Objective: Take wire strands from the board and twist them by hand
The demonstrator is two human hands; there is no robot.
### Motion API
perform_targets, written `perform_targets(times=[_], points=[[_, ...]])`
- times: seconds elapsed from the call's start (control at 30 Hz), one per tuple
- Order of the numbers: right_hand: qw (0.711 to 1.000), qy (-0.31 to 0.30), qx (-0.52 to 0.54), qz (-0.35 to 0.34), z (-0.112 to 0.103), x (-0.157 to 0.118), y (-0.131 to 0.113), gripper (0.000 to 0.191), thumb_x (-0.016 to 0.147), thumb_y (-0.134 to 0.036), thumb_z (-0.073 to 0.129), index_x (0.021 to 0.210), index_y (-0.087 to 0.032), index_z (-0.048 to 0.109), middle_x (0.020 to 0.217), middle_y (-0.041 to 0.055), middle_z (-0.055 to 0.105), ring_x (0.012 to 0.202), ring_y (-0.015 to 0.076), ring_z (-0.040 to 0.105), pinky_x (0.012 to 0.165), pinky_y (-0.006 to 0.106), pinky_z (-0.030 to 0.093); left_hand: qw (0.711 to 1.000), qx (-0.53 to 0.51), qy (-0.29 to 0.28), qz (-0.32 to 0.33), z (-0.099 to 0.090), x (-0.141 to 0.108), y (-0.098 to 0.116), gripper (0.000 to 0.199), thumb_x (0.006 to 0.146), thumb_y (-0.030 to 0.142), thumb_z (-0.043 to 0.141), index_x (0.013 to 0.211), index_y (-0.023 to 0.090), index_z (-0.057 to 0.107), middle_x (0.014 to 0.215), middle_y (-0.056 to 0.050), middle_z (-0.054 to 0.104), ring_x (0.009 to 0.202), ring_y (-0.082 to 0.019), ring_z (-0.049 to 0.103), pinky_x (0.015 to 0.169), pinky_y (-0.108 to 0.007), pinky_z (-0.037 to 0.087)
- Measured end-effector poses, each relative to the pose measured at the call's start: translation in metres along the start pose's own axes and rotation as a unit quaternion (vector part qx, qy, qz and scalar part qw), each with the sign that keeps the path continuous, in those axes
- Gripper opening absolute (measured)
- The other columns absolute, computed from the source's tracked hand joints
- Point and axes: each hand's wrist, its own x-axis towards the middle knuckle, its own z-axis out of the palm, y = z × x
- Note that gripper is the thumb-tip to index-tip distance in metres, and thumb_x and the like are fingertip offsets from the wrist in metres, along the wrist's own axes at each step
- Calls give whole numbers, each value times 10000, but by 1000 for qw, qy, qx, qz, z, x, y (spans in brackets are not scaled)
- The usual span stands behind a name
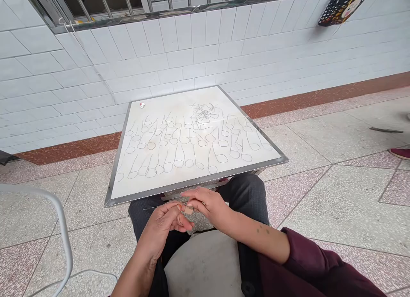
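Note:
My two hands meet above my lap, just in front of the table's near edge. My left hand [168,219] is closed, thumb and fingertips pinching a thin dark wire [147,209] whose end sticks out to the left. The fingers of my right hand [208,205] are bent together at the same spot, closed on the wire near my left fingertips. A small tan piece [188,210] shows between the hands; I cannot tell what it is. On the white tabletop [137,192] lie several wire loops [221,158] with long tails, spread in rows.
Toward the back of the table lies a tangled pile of loose wires [203,113]. A small white-and-red item [142,104] sits at the far left corner. Behind stands a tiled wall [144,62]; a white tubular frame [62,228] is at left. Another person's shoe [400,153] shows at right.

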Motion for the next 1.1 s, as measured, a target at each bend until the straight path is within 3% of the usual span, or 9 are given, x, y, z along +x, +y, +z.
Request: perform_targets(times=[0.13,0.3,0.47,0.67,0.77,0.93,1.1], points=[[997,-28,63,45,-4,1,1,258,934,-451,558,1085,-246,607,863,9,638,659,125,540,617,286,423,997,-62,40,40,3,3,-5,299,841,469,645,830,175,701,650,-46,711,636,-170,650,635,-252,493],[960,-93,229,129,-4,-1,-3,328,821,-422,730,1010,-209,567,757,-31,618,609,90,521,539,216,360,993,-91,48,59,4,5,-5,293,832,457,676,769,171,684,621,-26,662,634,-168,610,619,-253,477],[910,-86,357,192,-1,-4,-3,329,768,-344,801,1002,-206,617,768,-27,624,623,73,514,581,205,356,994,-83,34,62,5,4,-6,308,836,462,667,714,179,671,516,1,602,589,-170,585,693,-283,478],[879,-44,432,198,3,-8,1,335,718,-290,840,954,-226,612,680,-48,593,575,75,455,565,205,327,995,-45,40,81,8,2,-10,313,853,458,629,691,194,670,461,2,581,613,-196,617,658,-268,456],[889,-33,410,204,4,-8,2,344,697,-323,850,919,-223,606,651,-56,574,558,76,452,537,208,298,994,-40,53,85,11,0,-11,312,856,449,611,674,199,651,444,10,568,582,-193,609,627,-265,449],[950,-31,250,184,7,-9,4,354,696,-438,831,801,-191,600,600,-63,538,530,72,463,478,209,220,994,17,45,98,15,-2,-13,338,902,429,546,654,209,614,420,17,549,556,-200,607,664,-298,480],[976,-32,172,131,8,-9,2,371,777,-546,723,858,-194,639,682,-41,578,557,83,502,529,228,339,993,62,7,102,15,-4,-12,370,936,460,493,706,208,636,491,-10,598,630,-223,633,732,-332,501]])
